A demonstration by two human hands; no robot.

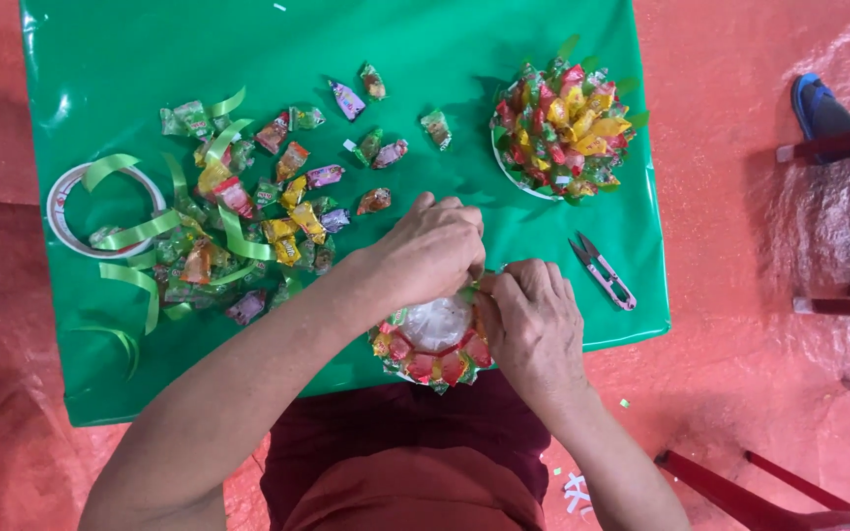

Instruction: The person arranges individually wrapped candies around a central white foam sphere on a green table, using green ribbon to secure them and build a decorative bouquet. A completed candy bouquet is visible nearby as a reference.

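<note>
Head view, looking straight down: nearest the body, a round white disc ringed with red and yellow wrapped candies (432,346) sits at the near edge of the table, its clear centre glossy. Both hands meet at its upper right rim. The left hand (432,250) curls knuckles-up, fingers pressed together and pinching a small green-wrapped candy (468,292) at the rim; the right hand (535,324) lies over the disc's right side, its fingertips bunched against the same spot. Just right of the hands lie small thread snips (602,270) with pinkish handles. Left, a loose heap of crinkly wrapped candies (248,211) mixes with curled strips of green ribbon (140,234), and a roll of tape (103,209) lies beyond it. Farther off stands a finished candy-covered dome (565,130), spiky and bright. The table is covered in shiny green plastic sheet (425,39); around it spreads wrinkled red tarpaulin floor (740,216), with red chair legs (838,143) at right.
</note>
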